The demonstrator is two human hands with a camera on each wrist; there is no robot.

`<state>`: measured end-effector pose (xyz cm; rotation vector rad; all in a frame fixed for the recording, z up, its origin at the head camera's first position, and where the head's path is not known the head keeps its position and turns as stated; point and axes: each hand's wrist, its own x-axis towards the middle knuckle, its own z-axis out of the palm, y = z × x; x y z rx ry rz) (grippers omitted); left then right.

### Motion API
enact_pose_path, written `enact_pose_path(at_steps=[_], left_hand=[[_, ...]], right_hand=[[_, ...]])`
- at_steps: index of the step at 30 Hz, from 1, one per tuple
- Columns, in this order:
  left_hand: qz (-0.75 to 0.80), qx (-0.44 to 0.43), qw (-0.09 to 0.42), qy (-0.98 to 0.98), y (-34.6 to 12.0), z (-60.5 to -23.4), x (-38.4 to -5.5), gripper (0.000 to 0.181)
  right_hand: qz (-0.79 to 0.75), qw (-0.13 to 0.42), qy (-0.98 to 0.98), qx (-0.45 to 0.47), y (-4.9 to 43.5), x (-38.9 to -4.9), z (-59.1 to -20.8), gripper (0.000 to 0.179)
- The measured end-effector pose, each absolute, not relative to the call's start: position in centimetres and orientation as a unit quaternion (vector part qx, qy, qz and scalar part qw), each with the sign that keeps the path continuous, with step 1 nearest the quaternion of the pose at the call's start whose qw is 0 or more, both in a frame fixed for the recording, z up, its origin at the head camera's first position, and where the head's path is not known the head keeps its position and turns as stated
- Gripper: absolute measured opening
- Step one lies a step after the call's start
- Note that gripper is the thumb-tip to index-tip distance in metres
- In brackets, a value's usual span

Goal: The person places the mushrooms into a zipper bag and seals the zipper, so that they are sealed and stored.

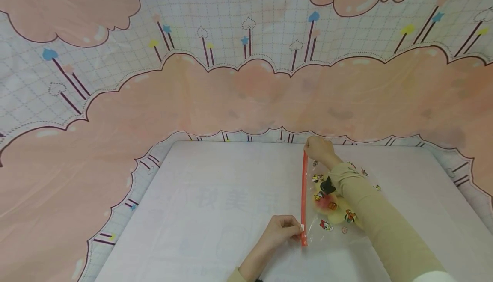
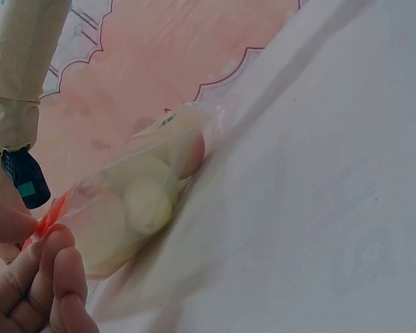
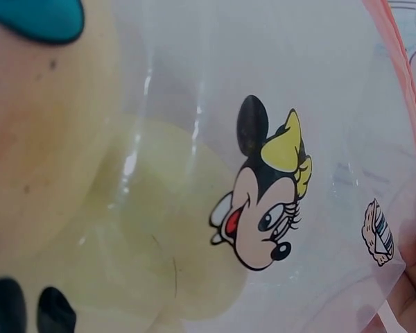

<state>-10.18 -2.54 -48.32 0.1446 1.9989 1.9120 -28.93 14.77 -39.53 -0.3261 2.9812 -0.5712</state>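
Observation:
A clear zip bag (image 1: 316, 233) with cartoon prints lies on the white table, its red zip strip (image 1: 304, 188) running from near to far. Several round, pale-yellow fruits (image 2: 149, 198) are inside, one with a red blush; their kind is unclear through the film. At the near end of the strip, my left hand (image 1: 283, 230) pinches the zip beside a small white slider (image 1: 302, 227). My right hand (image 1: 319, 148) grips the far end of the strip with curled fingers. My right forearm covers part of the bag. The right wrist view shows a printed mouse face (image 3: 263, 201) close up.
The white tabletop (image 1: 215, 175) extends to the left of the bag and beyond it to the right. A pink cloud-patterned cloth (image 1: 246, 98) hangs behind and around the table. A dark device (image 2: 26, 179) sits at the right sleeve's cuff.

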Motion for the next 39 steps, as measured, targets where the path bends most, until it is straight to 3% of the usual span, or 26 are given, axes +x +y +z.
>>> enact_pose_path(at_steps=[39], left_hand=[[0.678,0.045,0.216,0.701,-3.1,-49.2,-8.6,0.019]], right_hand=[[-0.19,0.027,0.976,-0.106,14.9,-28.9,-39.9,0.039]])
